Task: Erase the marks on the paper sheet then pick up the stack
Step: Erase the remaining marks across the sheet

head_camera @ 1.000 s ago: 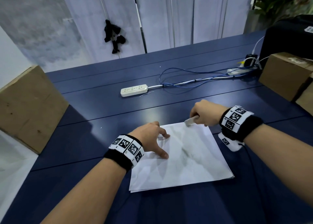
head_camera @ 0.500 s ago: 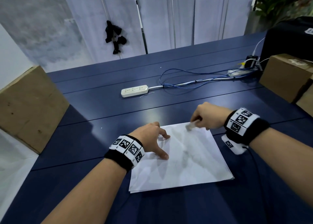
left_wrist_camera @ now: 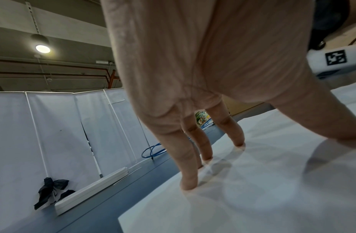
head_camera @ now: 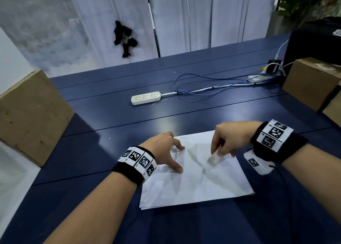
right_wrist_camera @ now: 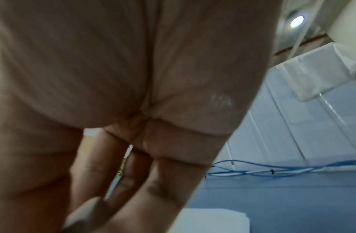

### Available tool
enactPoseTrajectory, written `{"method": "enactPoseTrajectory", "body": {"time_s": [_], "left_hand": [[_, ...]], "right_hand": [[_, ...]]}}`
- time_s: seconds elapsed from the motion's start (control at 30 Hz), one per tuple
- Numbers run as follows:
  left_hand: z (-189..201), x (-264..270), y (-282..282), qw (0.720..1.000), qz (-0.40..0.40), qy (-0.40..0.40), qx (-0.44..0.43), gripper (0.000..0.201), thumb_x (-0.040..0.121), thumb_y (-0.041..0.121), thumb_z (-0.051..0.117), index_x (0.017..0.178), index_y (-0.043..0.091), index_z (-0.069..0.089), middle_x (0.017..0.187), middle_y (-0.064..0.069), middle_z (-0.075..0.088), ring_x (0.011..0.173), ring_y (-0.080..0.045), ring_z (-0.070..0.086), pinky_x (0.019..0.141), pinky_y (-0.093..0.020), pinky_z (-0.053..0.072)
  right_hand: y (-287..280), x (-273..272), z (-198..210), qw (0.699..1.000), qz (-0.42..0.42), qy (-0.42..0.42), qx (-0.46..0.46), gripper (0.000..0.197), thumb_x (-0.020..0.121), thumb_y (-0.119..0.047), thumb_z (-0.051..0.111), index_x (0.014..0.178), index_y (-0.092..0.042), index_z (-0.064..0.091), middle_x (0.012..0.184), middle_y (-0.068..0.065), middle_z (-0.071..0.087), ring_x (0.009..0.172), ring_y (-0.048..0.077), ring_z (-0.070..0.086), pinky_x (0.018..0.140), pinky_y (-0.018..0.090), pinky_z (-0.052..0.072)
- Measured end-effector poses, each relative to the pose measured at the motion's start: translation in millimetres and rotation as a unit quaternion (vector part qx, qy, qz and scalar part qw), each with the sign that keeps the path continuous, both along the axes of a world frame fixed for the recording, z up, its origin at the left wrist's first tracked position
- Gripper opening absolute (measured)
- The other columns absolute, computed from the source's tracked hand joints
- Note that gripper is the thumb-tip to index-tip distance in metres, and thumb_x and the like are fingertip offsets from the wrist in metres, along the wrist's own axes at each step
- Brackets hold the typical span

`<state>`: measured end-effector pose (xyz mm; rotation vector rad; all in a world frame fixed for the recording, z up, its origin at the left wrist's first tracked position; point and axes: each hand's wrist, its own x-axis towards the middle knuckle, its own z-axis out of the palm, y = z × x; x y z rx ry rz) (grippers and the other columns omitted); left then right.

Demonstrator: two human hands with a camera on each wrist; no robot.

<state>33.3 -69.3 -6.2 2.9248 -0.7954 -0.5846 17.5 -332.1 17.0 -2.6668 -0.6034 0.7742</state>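
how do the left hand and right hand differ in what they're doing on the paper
The left hand holds nothing; its spread fingertips press on the paper stack. The right hand pinches a white eraser against the top sheet. The left sits near the left edge, the right nearer the middle. Both wear marker wristbands.

White paper stack (head_camera: 195, 184) lies flat, faint grey marks (head_camera: 203, 168) mid-sheet.

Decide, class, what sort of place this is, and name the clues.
Probably an office or workshop space set up for recording: white partition screens behind a long dark-blue table, a power strip with trailing cables, and cardboard boxes.
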Motion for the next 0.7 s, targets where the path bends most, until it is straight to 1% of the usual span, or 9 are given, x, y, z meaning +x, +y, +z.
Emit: {"method": "enactPoseTrajectory", "body": {"time_s": [0.07,0.13,0.2,0.27,0.33,0.43,0.53,0.6,0.7], "left_hand": [[1,0,-2,1.0,-0.002,0.0,0.002,0.08,0.058,0.064,0.087,0.129,0.04,0.062,0.112,0.009,0.045,0.103,-0.014,0.054,0.092,-0.035,0.05],[1,0,-2,1.0,-0.002,0.0,0.003,0.08,0.057,0.064,0.087,0.129,0.039,0.062,0.112,0.009,0.045,0.102,-0.015,0.054,0.092,-0.036,0.05],[1,0,-1,1.0,0.0,0.0,0.004,0.081,0.057,0.064,0.087,0.129,0.039,0.062,0.112,0.009,0.045,0.102,-0.015,0.054,0.092,-0.037,0.051],[0,-1,0,1.0,0.001,0.0,0.003,0.081,0.057,0.065,0.087,0.13,0.039,0.062,0.113,0.009,0.045,0.103,-0.016,0.055,0.093,-0.039,0.051],[-1,0,0,1.0,0.001,-0.001,0.002,0.081,0.057,0.064,0.087,0.129,0.039,0.062,0.114,0.009,0.046,0.104,-0.015,0.055,0.093,-0.04,0.051],[-1,1,-1,1.0,-0.001,-0.001,0.004,0.08,0.057,0.064,0.087,0.129,0.039,0.062,0.113,0.01,0.046,0.104,-0.015,0.055,0.093,-0.04,0.051],[0,1,-1,1.0,-0.002,0.0,0.004,0.08,0.057,0.065,0.087,0.129,0.04,0.062,0.114,0.009,0.046,0.105,-0.015,0.054,0.094,-0.04,0.051],[-1,0,-1,1.0,0.001,0.0,0.003,0.08,0.057,0.064,0.087,0.13,0.039,0.062,0.116,0.008,0.047,0.107,-0.016,0.054,0.095,-0.039,0.05],[-1,0,0,1.0,0.006,0.001,-0.002,0.08,0.057,0.063,0.087,0.13,0.04,0.062,0.115,0.008,0.047,0.106,-0.016,0.054,0.095,-0.039,0.05]], "right_hand": [[3,0,-1,1.0,0.004,-0.01,-0.006,0.029,0.07,-0.042,0.068,0.092,-0.025,0.077,0.071,0.0,0.074,0.055,0.009,0.071,0.072,0.029,0.061],[4,15,-8,0.995,-0.035,-0.091,-0.006,0.019,0.08,-0.028,0.063,0.092,-0.024,0.076,0.072,-0.003,0.074,0.053,0.007,0.07,0.071,0.029,0.061],[2,26,-13,0.985,-0.082,-0.151,-0.008,0.023,0.084,-0.022,0.056,0.095,-0.023,0.076,0.074,-0.006,0.073,0.049,0.006,0.069,0.067,0.027,0.06],[-1,24,-14,0.985,-0.09,-0.148,-0.002,0.022,0.085,-0.025,0.057,0.095,-0.024,0.077,0.071,-0.007,0.072,0.048,0.006,0.068,0.066,0.026,0.06],[-3,11,-8,0.994,-0.053,-0.093,0.007,0.017,0.083,-0.029,0.065,0.094,-0.025,0.077,0.069,-0.005,0.072,0.051,0.007,0.069,0.064,0.021,0.058],[3,-4,-3,1.0,0.011,-0.02,0.001,0.018,0.081,-0.022,0.068,0.097,-0.024,0.078,0.071,-0.003,0.074,0.055,0.008,0.071,0.062,0.014,0.053],[4,16,-9,0.99,-0.049,-0.129,-0.006,0.02,0.083,-0.02,0.06,0.094,-0.022,0.076,0.069,-0.005,0.071,0.052,0.009,0.069,0.066,0.025,0.059],[3,30,-11,0.981,-0.091,-0.172,-0.011,0.024,0.084,-0.019,0.054,0.094,-0.021,0.077,0.073,-0.002,0.073,0.049,0.011,0.068,0.063,0.03,0.061],[-1,25,-8,0.987,-0.081,-0.136,-0.001,0.022,0.083,-0.028,0.059,0.094,-0.023,0.077,0.071,-0.004,0.073,0.049,0.008,0.068,0.066,0.029,0.061]]}}
